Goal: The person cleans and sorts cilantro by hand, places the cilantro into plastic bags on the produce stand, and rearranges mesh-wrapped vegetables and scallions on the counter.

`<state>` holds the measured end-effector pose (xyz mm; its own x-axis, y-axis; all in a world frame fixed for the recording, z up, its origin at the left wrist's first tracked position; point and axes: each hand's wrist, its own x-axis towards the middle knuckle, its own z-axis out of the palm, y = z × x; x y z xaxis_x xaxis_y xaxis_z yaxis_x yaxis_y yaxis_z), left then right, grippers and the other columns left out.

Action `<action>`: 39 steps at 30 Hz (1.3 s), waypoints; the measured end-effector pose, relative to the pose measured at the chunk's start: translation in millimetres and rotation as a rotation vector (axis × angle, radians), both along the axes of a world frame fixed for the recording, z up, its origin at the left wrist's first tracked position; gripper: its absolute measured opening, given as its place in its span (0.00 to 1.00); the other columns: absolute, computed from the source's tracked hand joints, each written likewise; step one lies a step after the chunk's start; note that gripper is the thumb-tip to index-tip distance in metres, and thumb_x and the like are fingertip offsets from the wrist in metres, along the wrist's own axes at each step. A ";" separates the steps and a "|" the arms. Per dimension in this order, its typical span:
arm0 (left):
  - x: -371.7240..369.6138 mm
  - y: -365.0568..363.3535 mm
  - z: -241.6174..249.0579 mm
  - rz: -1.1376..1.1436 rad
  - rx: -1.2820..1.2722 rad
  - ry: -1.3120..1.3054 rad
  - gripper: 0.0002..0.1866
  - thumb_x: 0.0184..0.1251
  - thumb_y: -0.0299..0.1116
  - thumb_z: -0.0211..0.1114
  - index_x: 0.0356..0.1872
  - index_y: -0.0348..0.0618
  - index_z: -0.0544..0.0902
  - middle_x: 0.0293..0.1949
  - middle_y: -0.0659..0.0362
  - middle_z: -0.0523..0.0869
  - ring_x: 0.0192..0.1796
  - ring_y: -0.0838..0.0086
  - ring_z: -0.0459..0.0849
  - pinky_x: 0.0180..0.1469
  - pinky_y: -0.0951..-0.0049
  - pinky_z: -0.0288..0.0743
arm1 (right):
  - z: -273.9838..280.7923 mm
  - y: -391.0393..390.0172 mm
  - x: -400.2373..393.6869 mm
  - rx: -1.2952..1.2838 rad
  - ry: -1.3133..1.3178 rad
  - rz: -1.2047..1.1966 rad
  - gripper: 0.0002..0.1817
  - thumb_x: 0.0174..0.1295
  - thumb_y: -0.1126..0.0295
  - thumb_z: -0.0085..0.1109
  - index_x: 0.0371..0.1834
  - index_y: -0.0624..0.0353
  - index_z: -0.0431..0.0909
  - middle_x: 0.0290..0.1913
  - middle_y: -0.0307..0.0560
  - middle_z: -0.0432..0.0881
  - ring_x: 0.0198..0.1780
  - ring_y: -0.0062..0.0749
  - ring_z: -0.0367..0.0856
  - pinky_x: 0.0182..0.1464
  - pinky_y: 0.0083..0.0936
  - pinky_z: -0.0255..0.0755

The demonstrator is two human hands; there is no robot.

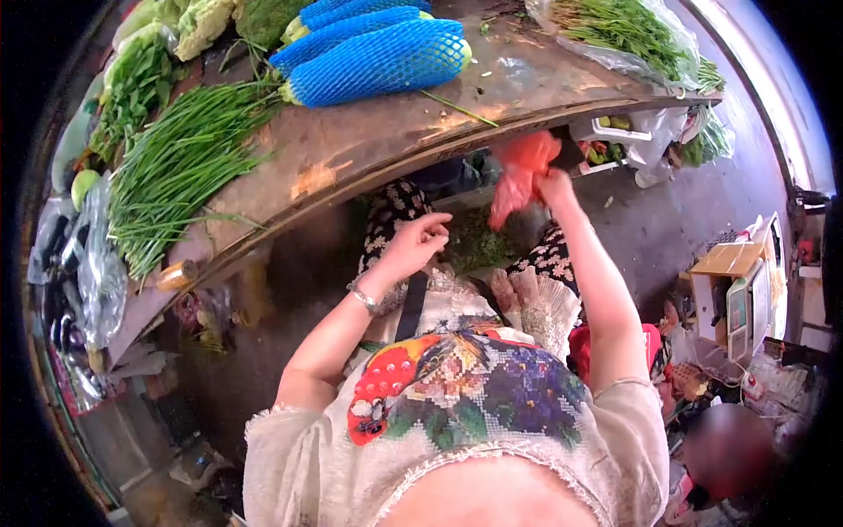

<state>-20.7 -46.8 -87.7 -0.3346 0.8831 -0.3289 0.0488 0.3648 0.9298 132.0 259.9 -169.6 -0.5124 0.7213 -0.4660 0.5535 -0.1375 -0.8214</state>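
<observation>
A thin red plastic bag (524,167) dangles below the front edge of the wooden table, gripped near its side by my right hand (552,187). Its body looks loose and crumpled; whatever may be inside cannot be made out. My left hand (418,243) hovers above my lap, fingers loosely bent and apart, with nothing visible in them. Between my knees, lower down, lies a heap of green leafy vegetables (479,241), partly hidden by my left hand and the bag.
On the wooden table (369,145) lie long green stalks (189,158), gourds in blue foam nets (378,66) and bagged greens (619,35). A white container (619,132) stands beneath its right end. A wooden box (729,261) and clutter are at right.
</observation>
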 end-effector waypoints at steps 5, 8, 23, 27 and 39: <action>2.4 -26.9 -2.0 0.008 -0.047 0.000 0.22 0.68 0.26 0.58 0.63 0.42 0.73 0.44 0.60 0.82 0.40 0.80 0.81 0.46 0.77 0.77 | 24.4 30.9 -25.7 0.024 0.472 -0.225 0.18 0.65 0.69 0.57 0.57 0.63 0.73 0.48 0.43 0.81 0.41 0.26 0.81 0.40 0.23 0.77; 3.2 -46.7 -2.5 0.115 -0.027 -0.123 0.19 0.68 0.25 0.58 0.60 0.39 0.75 0.42 0.61 0.83 0.40 0.79 0.81 0.45 0.77 0.78 | 37.3 -4.6 2.3 -0.125 0.410 -0.138 0.10 0.67 0.71 0.54 0.47 0.65 0.76 0.38 0.43 0.82 0.33 0.23 0.78 0.32 0.22 0.72; -3.3 -92.2 38.3 0.015 -0.309 0.781 0.24 0.64 0.40 0.58 0.63 0.55 0.73 0.62 0.52 0.74 0.64 0.56 0.71 0.61 0.44 0.64 | -50.4 -53.4 59.9 0.304 0.078 0.355 0.12 0.58 0.76 0.56 0.45 0.69 0.79 0.30 0.44 0.82 0.26 0.22 0.76 0.31 0.23 0.72; -4.1 -137.2 4.3 -0.007 -0.378 0.690 0.30 0.68 0.48 0.56 0.71 0.62 0.63 0.71 0.48 0.62 0.71 0.52 0.62 0.64 0.33 0.55 | -92.4 -35.2 65.5 0.242 0.188 0.294 0.15 0.59 0.81 0.50 0.50 0.69 0.75 0.34 0.44 0.80 0.24 0.22 0.75 0.27 0.18 0.67; -16.8 -265.1 68.8 0.452 -0.594 0.768 0.18 0.62 0.42 0.63 0.50 0.46 0.82 0.42 0.50 0.86 0.44 0.55 0.85 0.48 0.57 0.78 | -79.8 -37.0 57.2 0.076 0.232 0.263 0.12 0.61 0.81 0.51 0.48 0.63 0.77 0.30 0.40 0.81 0.25 0.20 0.77 0.25 0.15 0.68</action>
<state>-37.5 -311.9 -18.9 -0.8909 0.3931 -0.2275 0.2925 0.8798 0.3747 189.2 222.9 -249.5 -0.7711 0.5788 -0.2654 0.3594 0.0516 -0.9317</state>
